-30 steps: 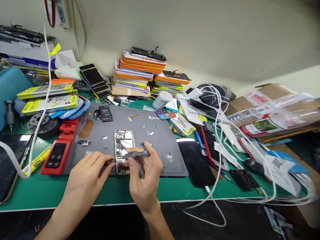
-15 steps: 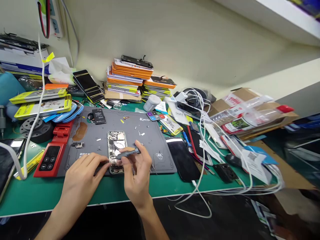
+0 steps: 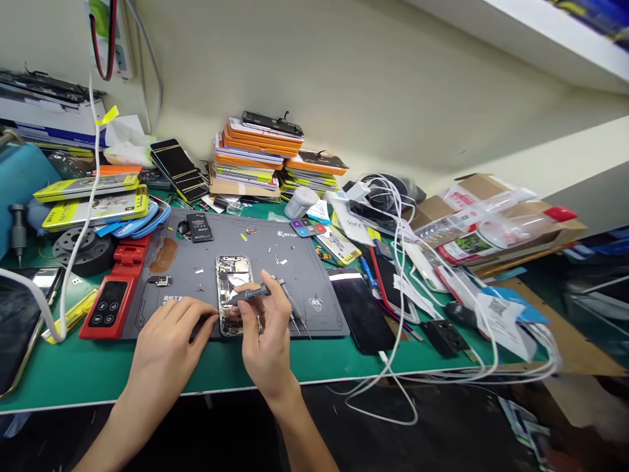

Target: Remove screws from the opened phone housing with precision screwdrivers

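An opened phone (image 3: 227, 269) lies upright on the grey mat (image 3: 275, 308), its inner parts showing. My right hand (image 3: 268, 341) grips a grey screwdriver (image 3: 250, 294) between thumb and fingers, tilted over the lower half of the phone. My left hand (image 3: 171, 341) rests at the phone's left edge, thumb and fingertips close together; whether they pinch something is too small to tell. Tweezers (image 3: 296, 311) lie on the mat just right of my right hand. A black battery (image 3: 200, 227) and a small metal part (image 3: 160, 280) sit on the mat's left side.
A red device with buttons (image 3: 105, 308) borders the mat on the left. On the right lies a black phone (image 3: 361, 311) with a white cable (image 3: 393, 377). Stacked boxes (image 3: 258, 154) stand behind, beside a white jar (image 3: 301, 202). Cardboard boxes (image 3: 491, 223) are at the right.
The view has shifted slightly, moving the bench rightward in the picture. My right hand has turned a little, and more of the tweezers shows. The screwdriver stays over the phone.
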`<state>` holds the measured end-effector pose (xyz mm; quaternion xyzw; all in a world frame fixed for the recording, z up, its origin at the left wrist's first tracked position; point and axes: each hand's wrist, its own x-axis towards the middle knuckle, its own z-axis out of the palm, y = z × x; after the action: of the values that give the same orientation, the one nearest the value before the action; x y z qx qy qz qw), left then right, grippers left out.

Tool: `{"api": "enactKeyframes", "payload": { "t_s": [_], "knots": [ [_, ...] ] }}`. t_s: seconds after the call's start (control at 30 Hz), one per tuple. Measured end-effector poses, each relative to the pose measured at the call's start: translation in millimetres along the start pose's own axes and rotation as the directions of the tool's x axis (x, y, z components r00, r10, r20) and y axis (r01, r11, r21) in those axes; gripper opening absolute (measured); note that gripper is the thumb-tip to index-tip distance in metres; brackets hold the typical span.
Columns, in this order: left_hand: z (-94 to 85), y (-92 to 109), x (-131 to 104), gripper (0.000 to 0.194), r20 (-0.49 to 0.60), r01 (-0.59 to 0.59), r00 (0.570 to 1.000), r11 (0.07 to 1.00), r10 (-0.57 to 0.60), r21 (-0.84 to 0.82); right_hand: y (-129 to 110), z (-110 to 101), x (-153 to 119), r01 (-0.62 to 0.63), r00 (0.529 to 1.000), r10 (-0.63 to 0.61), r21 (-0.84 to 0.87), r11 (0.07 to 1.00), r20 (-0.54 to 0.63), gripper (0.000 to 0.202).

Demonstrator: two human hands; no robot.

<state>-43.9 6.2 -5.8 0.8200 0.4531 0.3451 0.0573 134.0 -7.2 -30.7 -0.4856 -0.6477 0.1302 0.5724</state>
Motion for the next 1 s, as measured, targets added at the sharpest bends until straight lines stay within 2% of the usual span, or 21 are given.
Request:
{"api": "enactKeyframes", "payload": {
  "t_s": [0.37,0.5,0.63,0.87,1.0],
  "knots": [
    [2.6,-1.4,-3.3,0.014,0.025,0.036,0.999,0.999,-0.035,-0.035,0.1,-1.3,-2.8,-0.033,0.999,0.034,-0.026,0.999,0.021,0.065],
    [1.2,0.6,-2.7,0.012,0.034,0.038,0.999,0.999,-0.037,-0.029,-1.6,-1.0,-3.4,-0.003,1.0,0.004,-0.049,0.999,0.016,0.066],
    [0.8,1.0,-3.1,0.016,0.033,0.045,0.998,0.999,-0.045,-0.02,-3.6,-1.5,-2.8,0.034,0.999,-0.033,0.022,0.999,-0.032,0.067],
    [0.6,2.4,-1.2,0.019,0.023,0.056,0.998,0.998,-0.055,-0.03,-5.1,-4.8,-1.5,0.012,1.0,-0.012,0.054,0.998,-0.013,0.066],
    [-0.4,2.9,-0.3,0.017,0.007,0.037,0.999,0.999,-0.036,-0.034,-7.2,-4.1,-5.2,-0.022,1.0,0.021,0.149,0.989,0.004,0.065]
  ]
}}
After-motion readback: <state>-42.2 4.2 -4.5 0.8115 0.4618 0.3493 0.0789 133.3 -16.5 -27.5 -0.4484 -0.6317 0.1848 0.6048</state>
